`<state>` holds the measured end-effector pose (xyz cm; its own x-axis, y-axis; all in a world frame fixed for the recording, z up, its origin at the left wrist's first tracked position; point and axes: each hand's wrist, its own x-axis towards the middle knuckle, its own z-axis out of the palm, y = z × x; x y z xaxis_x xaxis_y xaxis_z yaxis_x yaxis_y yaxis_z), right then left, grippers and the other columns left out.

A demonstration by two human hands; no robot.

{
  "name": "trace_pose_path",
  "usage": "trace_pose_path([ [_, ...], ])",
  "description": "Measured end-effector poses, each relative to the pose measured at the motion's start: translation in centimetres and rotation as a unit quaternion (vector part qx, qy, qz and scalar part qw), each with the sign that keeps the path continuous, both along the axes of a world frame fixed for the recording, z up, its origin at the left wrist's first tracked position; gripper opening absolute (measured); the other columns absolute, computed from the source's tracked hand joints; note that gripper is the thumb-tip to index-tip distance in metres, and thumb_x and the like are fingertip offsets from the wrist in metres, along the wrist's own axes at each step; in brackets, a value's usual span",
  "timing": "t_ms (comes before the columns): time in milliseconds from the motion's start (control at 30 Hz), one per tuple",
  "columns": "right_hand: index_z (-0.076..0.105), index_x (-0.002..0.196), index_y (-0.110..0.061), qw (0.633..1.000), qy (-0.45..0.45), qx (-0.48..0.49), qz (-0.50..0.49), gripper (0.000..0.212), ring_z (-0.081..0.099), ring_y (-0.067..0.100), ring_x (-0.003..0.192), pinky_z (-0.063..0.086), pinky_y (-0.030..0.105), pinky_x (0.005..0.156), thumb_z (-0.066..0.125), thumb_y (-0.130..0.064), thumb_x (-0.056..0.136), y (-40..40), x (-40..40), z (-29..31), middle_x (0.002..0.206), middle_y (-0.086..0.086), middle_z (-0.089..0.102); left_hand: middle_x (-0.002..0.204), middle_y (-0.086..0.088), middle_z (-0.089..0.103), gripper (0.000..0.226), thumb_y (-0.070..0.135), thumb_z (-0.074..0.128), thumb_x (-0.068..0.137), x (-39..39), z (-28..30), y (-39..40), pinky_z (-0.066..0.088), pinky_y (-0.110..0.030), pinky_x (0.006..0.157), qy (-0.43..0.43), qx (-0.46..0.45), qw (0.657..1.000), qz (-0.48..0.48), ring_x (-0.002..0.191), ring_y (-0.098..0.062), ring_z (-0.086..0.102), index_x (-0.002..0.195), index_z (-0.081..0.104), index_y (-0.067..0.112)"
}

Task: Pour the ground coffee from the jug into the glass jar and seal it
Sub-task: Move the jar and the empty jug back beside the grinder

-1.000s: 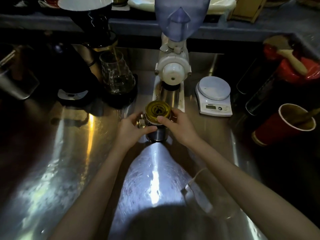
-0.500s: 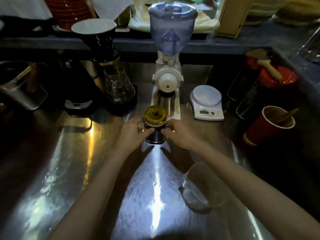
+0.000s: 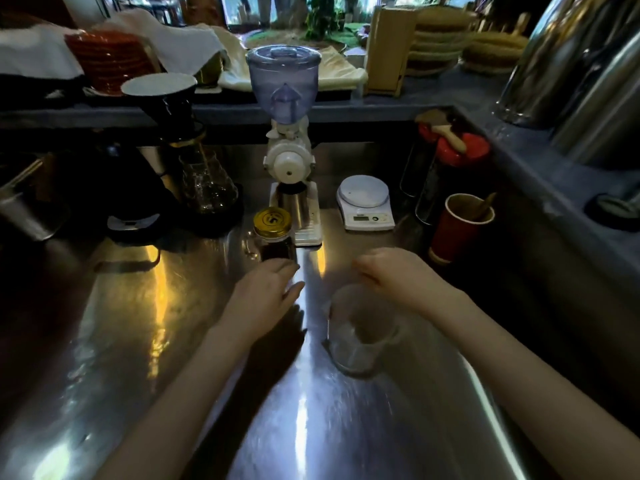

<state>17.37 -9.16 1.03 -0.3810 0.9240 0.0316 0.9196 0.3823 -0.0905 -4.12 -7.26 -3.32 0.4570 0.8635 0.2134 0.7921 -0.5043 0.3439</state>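
The glass jar (image 3: 275,245) stands on the steel counter with dark ground coffee inside and its gold lid (image 3: 272,221) on top. My left hand (image 3: 266,292) hovers just in front of the jar, fingers loosely apart, touching nothing. To the right, the clear plastic jug (image 3: 360,332) stands upright and looks empty. My right hand (image 3: 391,275) is above the jug's far rim, fingers curled down, holding nothing that I can see.
A white coffee grinder (image 3: 289,157) with a blue hopper stands right behind the jar. A white scale (image 3: 365,202) sits right of it, a red paper cup (image 3: 460,226) further right. A glass server (image 3: 207,183) and dark dripper are at back left.
Both hands have let go of the jar and pulled back toward me; the right hand moved right over the jug. The camera tilted up.
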Motion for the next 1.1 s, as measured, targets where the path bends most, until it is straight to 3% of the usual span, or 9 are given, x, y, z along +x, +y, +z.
trace_pose_path([
  [133,0.06,0.098,-0.014,0.999,-0.002,0.017,-0.052,0.016,0.059,0.024,0.096,0.027,0.027,0.065,0.049,-0.023,0.092,-4.3,3.0,-1.2,0.101,0.005,0.063,0.121,-0.018,0.061,0.038,0.025,0.053,0.086,0.7,-1.2,-2.4,0.046,-0.037,0.093,0.022,0.012,0.999,-0.033,0.111,-0.031,0.059,0.118,0.057,0.003],
  [333,0.057,0.097,-0.01,0.981,0.027,-0.051,-0.185,0.019,0.058,0.03,0.096,0.042,0.035,0.072,0.043,-0.024,0.094,-8.5,4.5,-5.1,0.103,0.011,0.062,0.116,-0.016,0.064,0.052,0.039,0.039,0.082,1.4,-4.0,-4.5,0.048,-0.038,0.091,0.057,-0.039,0.997,-0.024,0.104,-0.033,0.061,0.116,0.058,0.003],
  [500,0.058,0.112,-0.007,0.936,0.235,-0.099,-0.241,0.022,0.063,0.028,0.096,0.039,0.024,0.069,0.048,-0.018,0.095,-9.7,3.4,-7.5,0.107,0.012,0.069,0.102,-0.011,0.069,0.049,0.043,0.045,0.076,3.0,-4.7,-6.2,0.045,-0.03,0.077,-0.1,-0.188,0.977,0.027,0.095,-0.027,0.064,0.11,0.061,0.012],
  [633,0.059,0.112,-0.008,0.893,0.333,-0.091,-0.289,0.026,0.065,0.021,0.085,0.043,0.024,0.068,0.056,-0.023,0.091,-9.2,2.7,-9.1,0.099,0.009,0.071,0.092,-0.004,0.071,0.009,0.027,0.061,0.08,4.0,-4.5,-6.5,0.05,-0.034,0.082,-0.227,-0.272,0.933,0.057,0.088,-0.02,0.066,0.088,0.063,0.028],
  [733,0.061,0.109,-0.008,0.884,0.36,-0.071,-0.289,0.024,0.065,0.019,0.076,0.046,0.023,0.065,0.058,-0.023,0.09,-7.9,2.4,-9.3,0.09,0.007,0.072,0.094,0.001,0.069,0.017,0.019,0.064,0.081,4.1,-4.5,-5.4,0.049,-0.031,0.085,-0.252,-0.273,0.926,0.065,0.094,-0.017,0.065,0.095,0.062,0.028],
  [800,0.061,0.109,-0.009,0.882,0.374,-0.059,-0.281,0.023,0.059,0.008,0.07,0.041,0.005,0.058,0.059,-0.022,0.09,-6.7,2.1,-8.7,0.086,0.0,0.069,0.099,0.0,0.069,0.024,0.021,0.065,0.081,4.1,-4.0,-4.4,0.049,-0.033,0.089,-0.274,-0.265,0.922,0.072,0.098,-0.017,0.064,0.105,0.062,0.022],
  [933,0.056,0.121,-0.008,0.863,0.423,-0.033,-0.274,0.033,0.057,0.0,0.083,0.035,-0.008,0.06,0.061,-0.015,0.089,-3.7,1.7,-7.5,0.097,-0.002,0.066,0.107,0.0,0.07,0.038,0.035,0.063,0.076,4.1,-3.2,-1.5,0.05,-0.04,0.091,-0.318,-0.26,0.909,0.072,0.102,-0.018,0.063,0.112,0.063,0.021],
  [1033,0.048,0.13,-0.009,0.847,0.457,-0.026,-0.271,0.043,0.055,0.005,0.1,0.039,-0.003,0.071,0.06,-0.011,0.089,-1.1,1.3,-7.3,0.115,0.003,0.064,0.108,0.001,0.07,0.036,0.04,0.06,0.077,4.4,-3.0,0.8,0.051,-0.034,0.083,-0.37,-0.265,0.886,0.084,0.102,-0.018,0.063,0.11,0.063,0.027],
  [1100,0.045,0.132,-0.009,0.842,0.465,-0.035,-0.271,0.046,0.057,0.011,0.109,0.042,0.012,0.084,0.06,-0.011,0.089,0.6,1.1,-7.3,0.121,0.005,0.063,0.112,-0.001,0.068,0.034,0.032,0.059,0.084,4.8,-2.9,2.1,0.051,-0.027,0.079,-0.389,-0.267,0.878,0.085,0.101,-0.016,0.063,0.116,0.06,0.023],
])
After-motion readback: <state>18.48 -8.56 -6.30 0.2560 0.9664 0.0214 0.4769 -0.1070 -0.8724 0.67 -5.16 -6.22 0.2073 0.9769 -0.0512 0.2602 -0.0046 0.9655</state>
